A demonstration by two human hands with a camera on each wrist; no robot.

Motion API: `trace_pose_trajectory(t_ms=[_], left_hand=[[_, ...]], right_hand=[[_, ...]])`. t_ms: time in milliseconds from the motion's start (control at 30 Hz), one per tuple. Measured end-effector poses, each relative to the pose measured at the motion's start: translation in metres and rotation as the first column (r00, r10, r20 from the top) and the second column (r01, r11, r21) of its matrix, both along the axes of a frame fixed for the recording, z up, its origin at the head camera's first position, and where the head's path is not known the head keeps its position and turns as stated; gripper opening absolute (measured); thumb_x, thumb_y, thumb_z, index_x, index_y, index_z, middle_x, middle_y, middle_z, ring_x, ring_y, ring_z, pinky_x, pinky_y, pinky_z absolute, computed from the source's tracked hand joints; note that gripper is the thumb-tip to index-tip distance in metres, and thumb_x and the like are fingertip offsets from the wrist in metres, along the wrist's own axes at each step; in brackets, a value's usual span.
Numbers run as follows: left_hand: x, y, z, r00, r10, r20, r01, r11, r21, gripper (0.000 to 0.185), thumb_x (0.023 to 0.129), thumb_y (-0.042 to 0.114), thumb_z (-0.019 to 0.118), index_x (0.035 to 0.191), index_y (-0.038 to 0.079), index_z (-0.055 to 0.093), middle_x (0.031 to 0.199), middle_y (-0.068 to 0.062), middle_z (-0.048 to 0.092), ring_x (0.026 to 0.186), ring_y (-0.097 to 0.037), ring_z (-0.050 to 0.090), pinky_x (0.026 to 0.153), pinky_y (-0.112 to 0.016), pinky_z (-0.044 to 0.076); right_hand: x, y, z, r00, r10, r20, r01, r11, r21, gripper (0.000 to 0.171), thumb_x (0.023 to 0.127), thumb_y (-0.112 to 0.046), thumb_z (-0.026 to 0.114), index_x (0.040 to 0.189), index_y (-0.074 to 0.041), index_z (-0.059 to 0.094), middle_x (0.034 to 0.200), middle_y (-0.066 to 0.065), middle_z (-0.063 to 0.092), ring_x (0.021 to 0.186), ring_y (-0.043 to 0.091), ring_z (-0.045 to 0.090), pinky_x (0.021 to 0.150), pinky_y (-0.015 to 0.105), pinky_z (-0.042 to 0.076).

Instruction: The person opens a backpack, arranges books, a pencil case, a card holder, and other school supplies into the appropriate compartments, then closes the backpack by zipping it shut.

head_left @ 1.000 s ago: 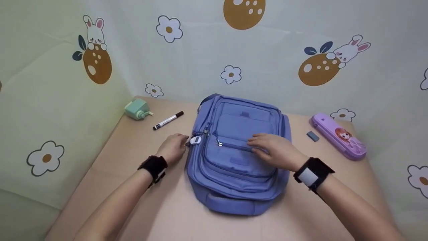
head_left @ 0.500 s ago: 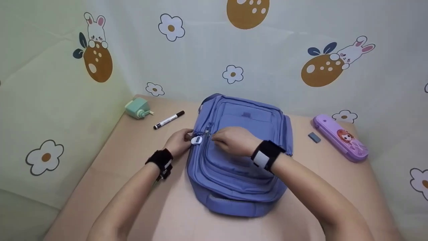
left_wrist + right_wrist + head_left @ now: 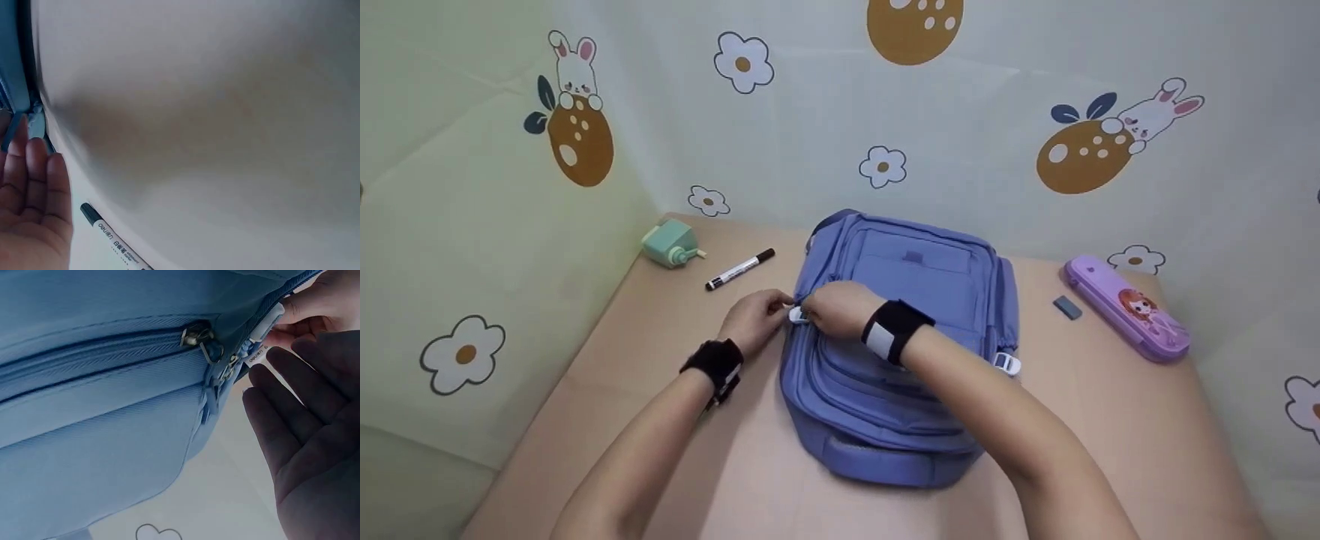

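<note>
Crossing from the front pocket, the right hand [image 3: 834, 309] has come to the left edge of the backpack [image 3: 919, 300], where it now meets the left hand [image 3: 755, 319] at the white zip tab [image 3: 269, 316]. Its grip reads as loose: in the right wrist view the fingers [image 3: 281, 433] lie nearly straight just below the tab, closed on nothing I can see. The left hand's grip is narrow, fingertips pinching that tab beside the zip sliders [image 3: 211, 349]. By my reading, both hands have gathered on the zip and opening is about to start. Just past the left hand lies a marker [image 3: 738, 269], farther off a green sharpener [image 3: 670, 245]; well away across the surface [image 3: 1110, 420] sit an eraser [image 3: 1066, 307] and pencil case [image 3: 1126, 307].
</note>
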State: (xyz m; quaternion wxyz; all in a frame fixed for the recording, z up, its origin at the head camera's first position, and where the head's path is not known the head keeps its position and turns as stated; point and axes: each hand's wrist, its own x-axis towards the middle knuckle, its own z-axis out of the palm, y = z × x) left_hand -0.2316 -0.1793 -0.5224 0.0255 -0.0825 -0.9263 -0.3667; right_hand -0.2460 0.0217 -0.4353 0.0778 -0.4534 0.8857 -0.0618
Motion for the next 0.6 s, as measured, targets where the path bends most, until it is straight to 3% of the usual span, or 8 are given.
trace_pose_trajectory(t_ms=[200, 433, 600], left_hand=[[0.003, 0.0, 0.002, 1.0, -0.017, -0.016, 0.017, 0.998, -0.055, 0.013, 0.098, 0.015, 0.069, 0.105, 0.009, 0.077, 0.106, -0.007, 0.073, 0.099, -0.026, 0.067, 0.092, -0.044, 0.05], [0.002, -0.003, 0.003, 0.999, -0.026, -0.024, 0.024, 0.998, -0.056, 0.011, 0.099, 0.016, 0.068, 0.1, 0.009, 0.076, 0.102, -0.006, 0.073, 0.096, -0.024, 0.066, 0.088, -0.044, 0.05], [0.005, -0.006, 0.005, 1.0, -0.028, 0.005, 0.028, 0.999, -0.038, 0.01, 0.099, 0.015, 0.068, 0.1, 0.008, 0.076, 0.1, -0.005, 0.074, 0.093, -0.024, 0.066, 0.086, -0.043, 0.051]], right_hand=[[0.003, -0.006, -0.008, 0.999, 0.007, 0.036, -0.008, 1.0, 0.026, 0.024, 0.106, -0.019, 0.055, 0.112, -0.006, 0.075, 0.106, 0.017, 0.073, 0.1, 0.037, 0.069, 0.09, 0.051, 0.053], [0.001, 0.002, -0.011, 0.996, 0.06, 0.058, -0.059, 0.998, -0.013, 0.024, 0.098, -0.006, 0.061, 0.119, -0.007, 0.073, 0.112, 0.012, 0.073, 0.103, 0.033, 0.068, 0.09, 0.048, 0.053], [-0.003, 0.007, -0.012, 0.991, 0.082, 0.11, -0.077, 0.996, -0.042, 0.024, 0.099, -0.001, 0.059, 0.119, -0.005, 0.073, 0.112, 0.014, 0.072, 0.102, 0.032, 0.068, 0.092, 0.046, 0.053]])
